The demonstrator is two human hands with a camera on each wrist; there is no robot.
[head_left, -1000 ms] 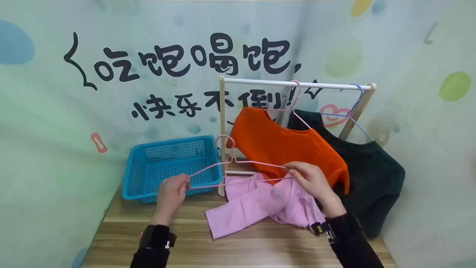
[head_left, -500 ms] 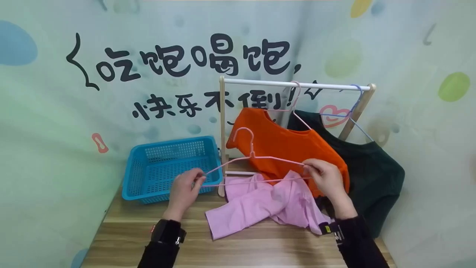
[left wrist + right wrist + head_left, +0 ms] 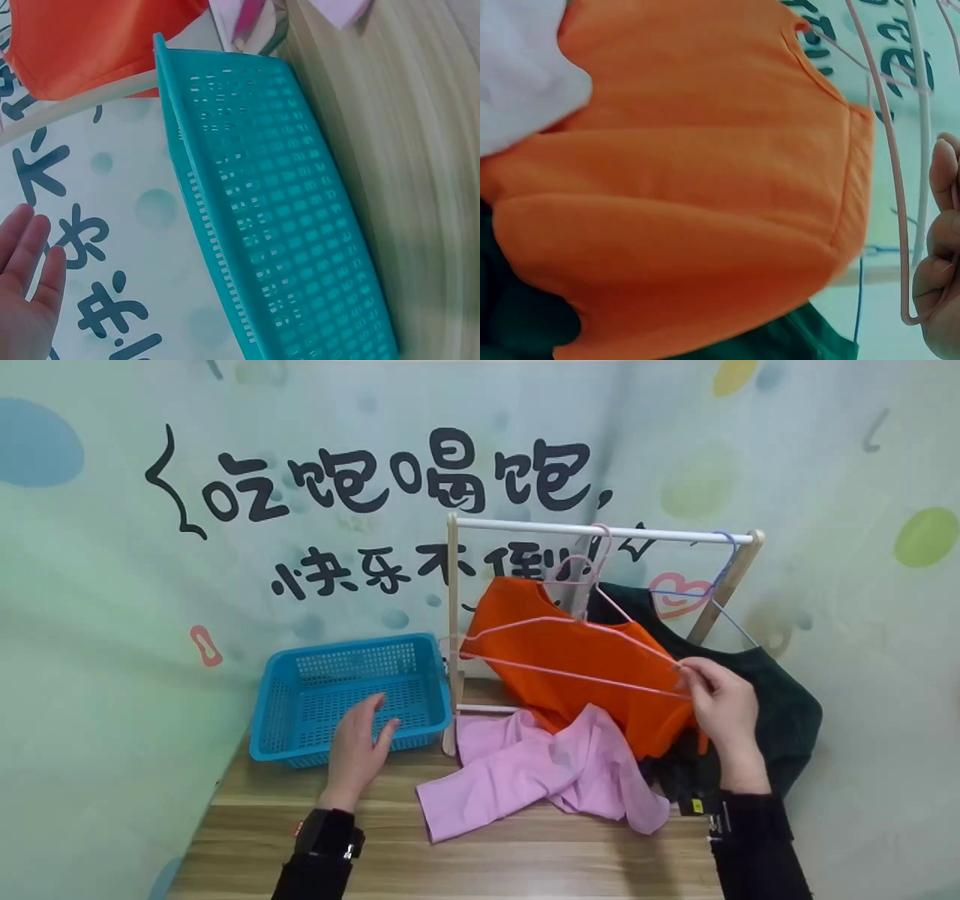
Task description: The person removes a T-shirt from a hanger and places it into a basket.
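Observation:
In the head view, my right hand (image 3: 724, 709) pinches one end of a pink clothes hanger (image 3: 551, 619) between thumb and fingers. The hanger is bare and tilted, its far end up at the left, overlapping the orange top (image 3: 615, 720). My left hand (image 3: 358, 754) is in front of the blue basket, fingers extended, holding nothing; its straight fingers (image 3: 52, 277) show in the left wrist view. A pink garment (image 3: 517, 776) lies crumpled on the table below the hanger. The right wrist view shows the hanger (image 3: 895, 165) beside the right hand (image 3: 945, 262).
A small rack with a white rail (image 3: 675, 534) and wooden posts (image 3: 452, 585) stands behind. From it hang the orange top and a dark green top (image 3: 780, 712), the latter on a blue hanger (image 3: 729, 566). A blue plastic basket (image 3: 259, 720) stands at the left.
The left hand has let go of the hanger and drawn back left and down. The right hand has moved right, carrying the hanger, which has risen and tilted in front of the orange top.

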